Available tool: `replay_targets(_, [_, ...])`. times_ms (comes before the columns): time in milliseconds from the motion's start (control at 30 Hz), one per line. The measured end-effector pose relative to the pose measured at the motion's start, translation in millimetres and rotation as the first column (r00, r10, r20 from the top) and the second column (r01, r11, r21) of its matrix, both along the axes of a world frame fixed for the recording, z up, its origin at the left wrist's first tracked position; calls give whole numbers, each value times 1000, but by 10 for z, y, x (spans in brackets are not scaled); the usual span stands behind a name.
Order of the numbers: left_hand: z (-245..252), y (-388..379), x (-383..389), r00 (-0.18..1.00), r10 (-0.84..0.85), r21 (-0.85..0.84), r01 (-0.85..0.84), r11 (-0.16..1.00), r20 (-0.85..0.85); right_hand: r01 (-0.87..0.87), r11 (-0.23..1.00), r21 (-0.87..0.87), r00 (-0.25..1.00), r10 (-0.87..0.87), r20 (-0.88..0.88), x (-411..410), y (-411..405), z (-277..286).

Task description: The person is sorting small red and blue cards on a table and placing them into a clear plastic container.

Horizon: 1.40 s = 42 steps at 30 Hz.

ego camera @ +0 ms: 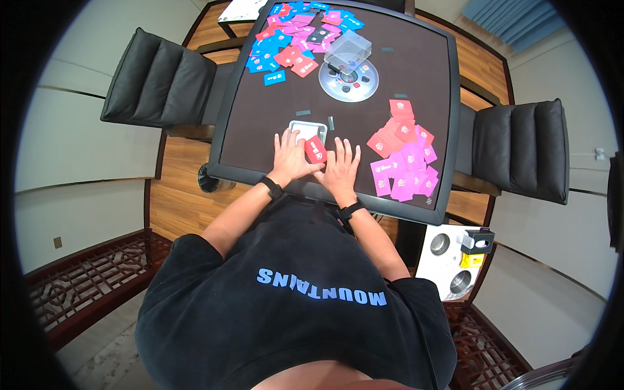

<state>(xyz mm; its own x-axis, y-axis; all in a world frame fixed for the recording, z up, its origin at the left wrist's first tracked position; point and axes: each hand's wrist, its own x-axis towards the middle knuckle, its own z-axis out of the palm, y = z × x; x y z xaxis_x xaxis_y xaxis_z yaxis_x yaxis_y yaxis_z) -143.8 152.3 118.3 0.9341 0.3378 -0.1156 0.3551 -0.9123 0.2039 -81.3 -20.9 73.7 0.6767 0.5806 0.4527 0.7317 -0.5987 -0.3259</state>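
A red card [316, 149], perhaps the top of a small stack, is framed between my two hands near the table's front edge. My left hand [291, 158] lies along the card's left side, its longer fingers reaching over the near rim of a small pale tray [325, 130]. Against the card's lower right corner rests the bent index finger of my right hand [340, 168], whose other fingers are spread. Both thumbs meet at the card's near end. White material shows inside the tray, partly hidden by my left fingers.
Red cards [388, 138] and pink-purple cards [412, 168] lie spread at right. Blue cards [265, 51], mixed with pink and red ones, cover the far left. A clear plastic box [349, 51] stands over a round printed disc [360, 90]. Chairs [161, 83] flank the dark table [258, 131].
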Motion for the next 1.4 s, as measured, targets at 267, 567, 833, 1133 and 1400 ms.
replay_targets(267, [-60,525,-114,951,-305,33,304,952,55,-137,991,-1,971,134,-199,-39,36,-54])
replay_targets(567, [-98,990,-151,856,-498,-76,510,857,138,-156,987,-34,957,143,-251,-137,409,41])
replay_targets(833, [-320,1047,-187,934,-293,-156,327,932,206,65,982,-179,984,-92,-151,-279,746,61])
replay_targets(1133, [-411,1205,-142,942,-307,-112,323,940,139,65,964,-258,977,-114,-179,-325,801,51])
replay_targets(1400, [-512,1390,-121,814,-498,-99,546,832,300,-52,957,-286,977,-11,-214,-188,684,-31])
